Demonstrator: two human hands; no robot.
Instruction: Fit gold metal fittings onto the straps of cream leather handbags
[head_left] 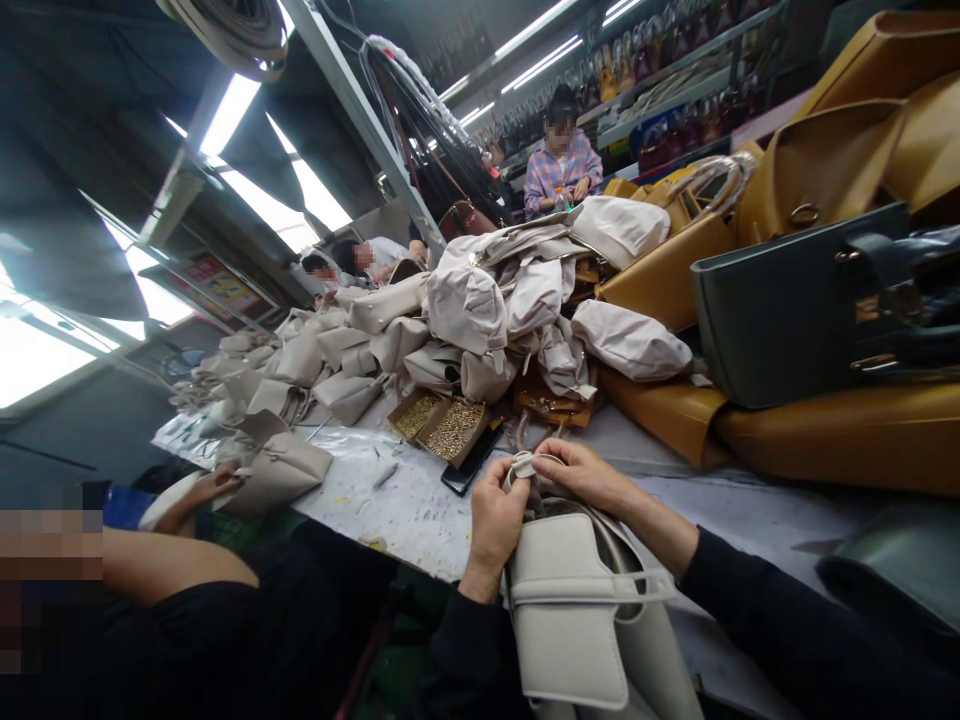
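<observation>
A light grey handbag [566,615] with a flap stands tilted at the table's front edge, close to my body. At its top, my left hand [496,515] is closed round a pale strap [523,464]. My right hand [581,472] pinches the same strap from the other side, fingertips close to those of my left. What lies between the fingertips is too small to make out. Just beyond my hands, a dark phone [471,465] lies partly under a box of small gold-coloured metal parts [452,430]. A second box of such parts [417,415] adjoins it.
Pale bags and pouches [465,310] are heaped at the back of the table [405,510]. Mustard-brown bags [817,170] and a dark green bag [787,310] crowd the right. At left a co-worker's hand [217,485] holds a pale bag [281,470]; other people sit farther back.
</observation>
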